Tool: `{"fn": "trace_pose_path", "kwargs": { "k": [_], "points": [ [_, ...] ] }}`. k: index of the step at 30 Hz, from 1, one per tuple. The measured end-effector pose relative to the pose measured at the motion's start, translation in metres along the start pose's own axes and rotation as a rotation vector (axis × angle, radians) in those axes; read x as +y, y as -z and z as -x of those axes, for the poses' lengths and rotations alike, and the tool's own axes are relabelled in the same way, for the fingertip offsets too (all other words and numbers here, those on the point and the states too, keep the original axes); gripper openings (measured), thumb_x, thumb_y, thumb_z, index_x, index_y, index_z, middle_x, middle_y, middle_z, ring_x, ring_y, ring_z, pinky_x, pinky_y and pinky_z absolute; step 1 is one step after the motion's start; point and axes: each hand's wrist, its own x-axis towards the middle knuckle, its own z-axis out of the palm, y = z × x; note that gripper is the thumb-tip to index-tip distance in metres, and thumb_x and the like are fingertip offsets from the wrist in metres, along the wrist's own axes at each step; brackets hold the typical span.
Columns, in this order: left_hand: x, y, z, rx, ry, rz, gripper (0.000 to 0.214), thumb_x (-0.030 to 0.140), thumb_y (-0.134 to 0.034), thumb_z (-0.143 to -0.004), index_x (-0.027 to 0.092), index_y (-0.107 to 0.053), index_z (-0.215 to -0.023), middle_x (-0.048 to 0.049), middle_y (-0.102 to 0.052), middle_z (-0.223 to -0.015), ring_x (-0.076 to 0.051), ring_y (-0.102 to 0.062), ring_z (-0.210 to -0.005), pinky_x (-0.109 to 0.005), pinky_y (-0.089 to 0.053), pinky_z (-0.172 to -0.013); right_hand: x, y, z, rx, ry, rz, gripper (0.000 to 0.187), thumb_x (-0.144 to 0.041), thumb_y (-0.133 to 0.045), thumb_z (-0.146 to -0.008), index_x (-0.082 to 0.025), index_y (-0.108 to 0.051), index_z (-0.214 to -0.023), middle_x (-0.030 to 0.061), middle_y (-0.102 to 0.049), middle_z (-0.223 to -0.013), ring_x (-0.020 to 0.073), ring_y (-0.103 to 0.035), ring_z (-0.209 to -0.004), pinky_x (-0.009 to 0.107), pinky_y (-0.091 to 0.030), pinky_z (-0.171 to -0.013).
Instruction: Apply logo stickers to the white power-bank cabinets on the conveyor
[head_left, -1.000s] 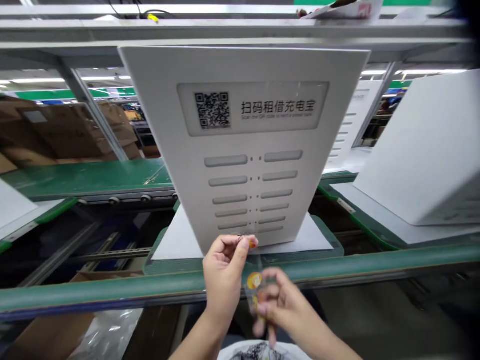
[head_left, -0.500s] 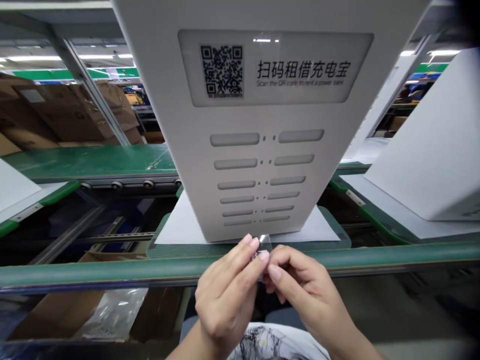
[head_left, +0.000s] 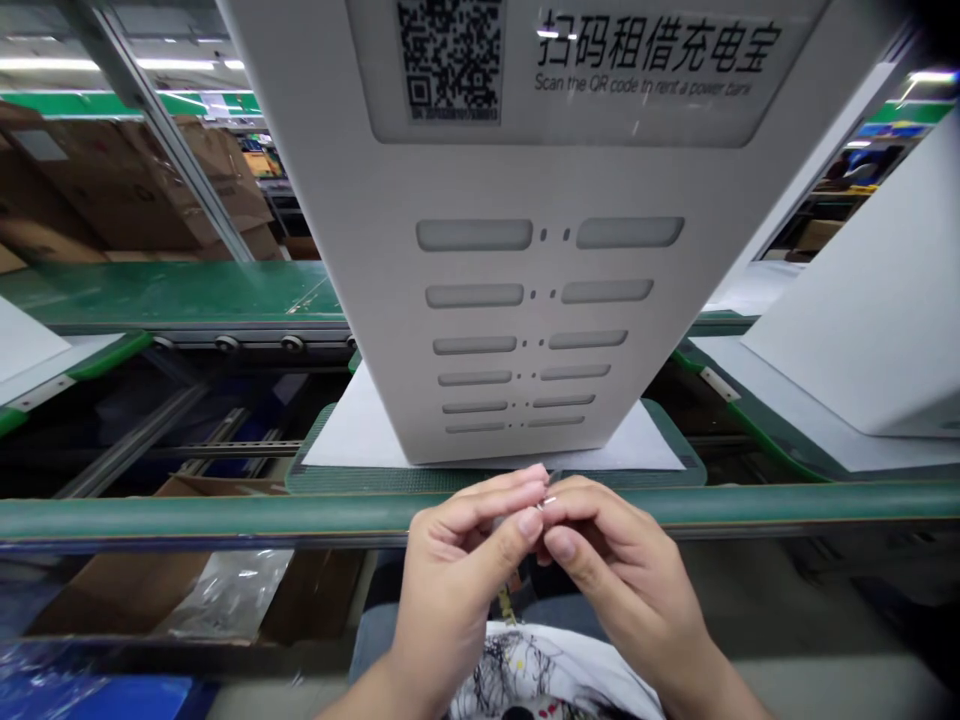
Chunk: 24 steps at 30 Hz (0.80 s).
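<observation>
A small clear sliver (head_left: 550,502), glinting, sits pinched where the two hands meet, just short of the green rail (head_left: 225,518); much of it is hidden by fingers, so its long axis is hard to tell, though the showing edge seems to point toward 1 o'clock. The left hand (head_left: 457,570) and right hand (head_left: 622,560) are both curled and closed in on it from either side, neither released. Likely so held because a piece this small gives only the fingertips anything to bear on, and elbows low and hands together steady the pinch. A yellow strip (head_left: 508,605) hangs at 7 o'clock below the hands; whether it joins the sliver, cannot tell. At 12 o'clock a white panel (head_left: 517,300), printed with a QR code and rows of slots, stands tilted on a white sheet (head_left: 352,430) in a green tray (head_left: 352,478), beyond the rail, well placed for close view. Like panels stand at 2 o'clock (head_left: 862,290). Cartons (head_left: 127,190) lie at 10 o'clock, a plastic bag (head_left: 232,595) at 8 o'clock, and a printed shirt (head_left: 540,670) at 6 o'clock.
</observation>
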Motion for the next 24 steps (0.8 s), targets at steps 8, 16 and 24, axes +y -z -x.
{"fn": "trace_pose_path", "kwargs": {
  "k": [8,16,24],
  "points": [
    [-0.0073,-0.0044,0.0018,-0.027,-0.168,-0.201,0.025,0.018,-0.064,-0.079,0.037,-0.07,-0.093,0.0037,-0.069,-0.099,-0.011,-0.064,-0.095,-0.017,-0.052,-0.086,-0.0022,0.0019,0.0017,0.062,0.054,0.137,0.012,-0.011,-0.045,-0.09,-0.019,-0.053,-0.085,-0.0004,-0.053,-0.076,0.0088,-0.051,-0.07,0.019,-0.043,-0.065],
    [-0.0038,-0.0046,0.0007,-0.024,-0.186,-0.247,0.028,0.015,-0.064,-0.078,0.038,-0.07,-0.092,0.0045,-0.07,-0.097,-0.012,-0.066,-0.09,-0.017,-0.055,-0.079,-0.0055,0.0051,0.0036,-0.006,-0.033,0.08,0.016,-0.012,-0.039,-0.093,-0.019,-0.052,-0.088,-0.0003,-0.049,-0.078,0.0077,-0.049,-0.071,0.018,-0.043,-0.064],
    [-0.0013,-0.0013,0.0001,0.033,-0.306,-0.402,0.032,0.01,-0.062,-0.077,0.036,-0.07,-0.095,0.006,-0.07,-0.097,-0.01,-0.066,-0.089,-0.018,-0.054,-0.083,-0.0032,0.0092,0.0087,0.024,-0.087,0.022,0.022,-0.012,-0.047,-0.091,-0.026,-0.059,-0.103,0.0008,-0.055,-0.09,0.0061,-0.055,-0.068,0.018,-0.049,-0.062]
  ]
}}
